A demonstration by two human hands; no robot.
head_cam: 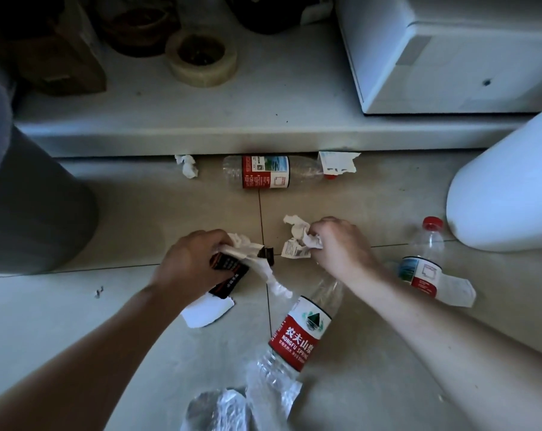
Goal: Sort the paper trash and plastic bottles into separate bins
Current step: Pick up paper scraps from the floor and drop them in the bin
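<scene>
Crumpled paper (pixel 301 236) half-hidden in right hand (pixel 338 247)

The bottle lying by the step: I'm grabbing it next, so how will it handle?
The bottle looks clear and empty, so probably light. Lying on its side on smooth tile, it may roll if nudged. Its thin ribbed walls would likely crumple under a firm grip.

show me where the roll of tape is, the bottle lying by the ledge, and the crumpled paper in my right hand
roll of tape (pixel 201 59), head view, on its pale outer ring.
bottle by the ledge (pixel 265 172), head view, on its red label.
crumpled paper (pixel 313 241), head view, on the white wad at the right hand's fingers.
</scene>
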